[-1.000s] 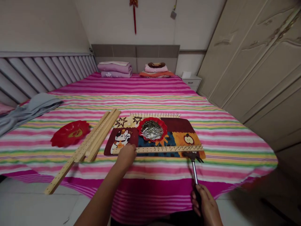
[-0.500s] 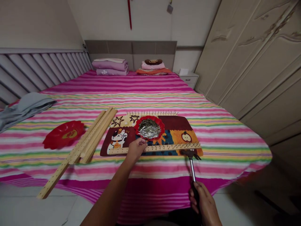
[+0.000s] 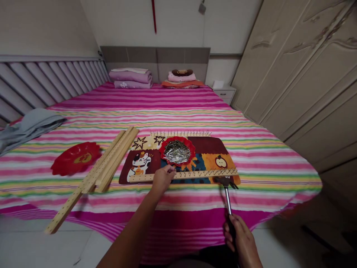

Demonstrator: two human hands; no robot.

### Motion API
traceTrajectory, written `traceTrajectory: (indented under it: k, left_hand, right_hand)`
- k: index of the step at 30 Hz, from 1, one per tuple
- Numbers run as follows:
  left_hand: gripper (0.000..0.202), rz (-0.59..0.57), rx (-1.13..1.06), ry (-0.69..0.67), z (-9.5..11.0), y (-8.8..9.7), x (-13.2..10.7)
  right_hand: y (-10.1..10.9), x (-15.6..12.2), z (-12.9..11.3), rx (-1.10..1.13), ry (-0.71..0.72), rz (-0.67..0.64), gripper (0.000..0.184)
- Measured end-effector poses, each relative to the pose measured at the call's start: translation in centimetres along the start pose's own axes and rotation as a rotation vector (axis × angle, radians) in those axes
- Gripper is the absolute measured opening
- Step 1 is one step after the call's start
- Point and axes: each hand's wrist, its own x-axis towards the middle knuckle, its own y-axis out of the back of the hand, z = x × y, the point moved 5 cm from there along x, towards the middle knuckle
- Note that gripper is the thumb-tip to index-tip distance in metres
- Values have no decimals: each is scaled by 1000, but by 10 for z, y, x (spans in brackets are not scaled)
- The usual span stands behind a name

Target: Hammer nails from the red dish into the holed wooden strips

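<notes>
My left hand point(image 3: 163, 178) is closed in a pinch over a drilled wooden strip point(image 3: 141, 178); whatever sits between the fingertips is too small to make out. Nails point(image 3: 208, 172) stand in the strip to the right of that hand, several of them leaning. My right hand point(image 3: 242, 236) grips the black handle of a claw hammer point(image 3: 228, 199), whose head rests by the strip's right end. Just beyond my left hand, a red scalloped dish point(image 3: 192, 153) holds a heap of loose nails point(image 3: 177, 152). A patterned mat point(image 3: 202, 143) lies under dish and strip.
More drilled wooden strips point(image 3: 111, 158) lie slanted at the left, one jutting past the bed's edge. Beside them is a red plate point(image 3: 71, 158). A row of upright nails point(image 3: 181, 133) stands behind the mat. Grey clothing point(image 3: 33, 124) lies far left on the striped bed point(image 3: 264, 160).
My left hand has shifted very slightly to the right along the strip, still pinched. The right hand and hammer have stayed nearly still.
</notes>
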Motion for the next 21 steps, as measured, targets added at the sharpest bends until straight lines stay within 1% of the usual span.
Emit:
traceTrajectory:
  k: [4, 6, 8, 10, 13, 15, 17, 18, 19, 21]
  left_hand:
    - [9, 37, 163, -50, 10, 4, -4]
    - [9, 34, 211, -63, 14, 4, -6]
    - [10, 20, 238, -68, 17, 4, -8]
    - [10, 7, 261, -74, 17, 4, -9]
    - [10, -1, 293, -83, 17, 3, -10]
    - [11, 0, 314, -88, 17, 3, -10]
    - [12, 1, 334, -90, 18, 3, -10]
    - [12, 1, 338, -89, 18, 3, -10]
    - [12, 2, 333, -88, 18, 3, -10]
    - [11, 3, 309, -85, 17, 2, -9]
  right_hand:
    - [1, -5, 2, 14, 11, 31, 41]
    - [2, -9, 2, 7, -5, 65, 41]
    - [0, -13, -4, -35, 23, 75, 42]
    - [-8, -17, -21, -134, 154, 50, 42]
    - [-33, -20, -55, -300, 425, -4, 40]
    - [-53, -21, -69, -367, 509, -73, 40]
    - [-68, -19, -72, -423, 503, -152, 41]
    - [-71, -18, -70, -440, 486, -176, 41]
    - [-71, -17, -66, -446, 465, -183, 42]
    - [-58, -15, -56, -422, 424, -151, 42]
